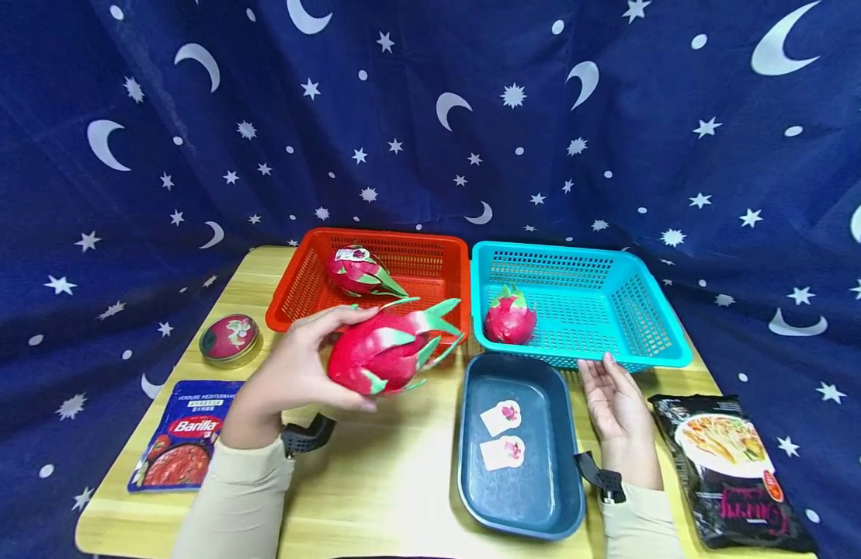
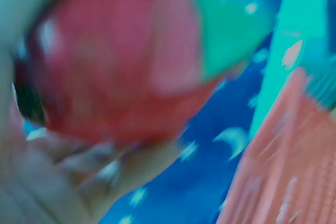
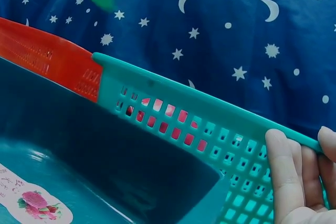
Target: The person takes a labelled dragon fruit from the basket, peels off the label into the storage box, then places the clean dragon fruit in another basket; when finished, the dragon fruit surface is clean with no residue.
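L hand (image 1: 297,369) grips a dragon fruit (image 1: 374,353) btwn thumb & fingers, spread wide round its girth; fruit is held up off the wood-grain table (image 1: 374,473), before the near side of the red basket (image 1: 388,234), leafy end to R. L wrist view: same grip, blurred. R hand (image 1: 615,407): fingers nearly straight, touching outer face of the near wall of the turquoise basket (image 1: 591,310), thumb at rim. 2nd dragon fruit (image 1: 353,272), w/ label, lies in red basket, L side; 3rd dragon fruit (image 1: 510,318) sits in turquoise basket, near L corner, leaves up. Dark-blue tray (image 1: 521,497), nearer viewer, contains 2 dragon-fruit stickers (image 1: 496,456). Far L: round tin (image 1: 229,338) & Barilla pouch (image 1: 192,426). Far R: black noodle packet (image 1: 730,473). Bkgd: navy moon-and-star cloth (image 1: 402,93).
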Tool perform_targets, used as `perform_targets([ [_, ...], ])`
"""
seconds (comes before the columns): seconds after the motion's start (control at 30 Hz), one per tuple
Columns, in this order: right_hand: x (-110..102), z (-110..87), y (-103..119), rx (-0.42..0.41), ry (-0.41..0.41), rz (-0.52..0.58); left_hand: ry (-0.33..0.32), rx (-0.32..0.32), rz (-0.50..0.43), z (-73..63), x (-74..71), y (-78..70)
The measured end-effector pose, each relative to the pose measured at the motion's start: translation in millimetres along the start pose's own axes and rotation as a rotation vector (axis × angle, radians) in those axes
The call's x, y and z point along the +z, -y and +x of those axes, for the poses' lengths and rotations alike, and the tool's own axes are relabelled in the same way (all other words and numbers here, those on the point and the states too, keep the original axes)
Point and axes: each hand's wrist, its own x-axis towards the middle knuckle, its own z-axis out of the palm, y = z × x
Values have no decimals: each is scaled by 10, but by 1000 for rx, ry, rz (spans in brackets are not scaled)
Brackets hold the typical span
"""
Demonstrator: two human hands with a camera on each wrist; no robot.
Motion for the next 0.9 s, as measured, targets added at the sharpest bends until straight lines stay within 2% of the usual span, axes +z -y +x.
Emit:
perform_targets([
  [0.2,-30,17,20,-14,3,-30,-144,71,181,686,774,29],
  [0.33,-61,26,28,-27,23,-36,-167,42,218,1140,1357,42],
  [0.47,-79,35,20,-19,35,-55,-132,-30,258,1526,1853,35],
  [0.57,-75,41,15,-19,40,-76,-85,-98,294,1722,2130,51],
  [0.73,-65,38,35,-26,37,-77,22,-204,389,1980,2511,107],
  [0.9,-76,32,76,-26,31,-67,104,-239,510,2156,2764,135],
])
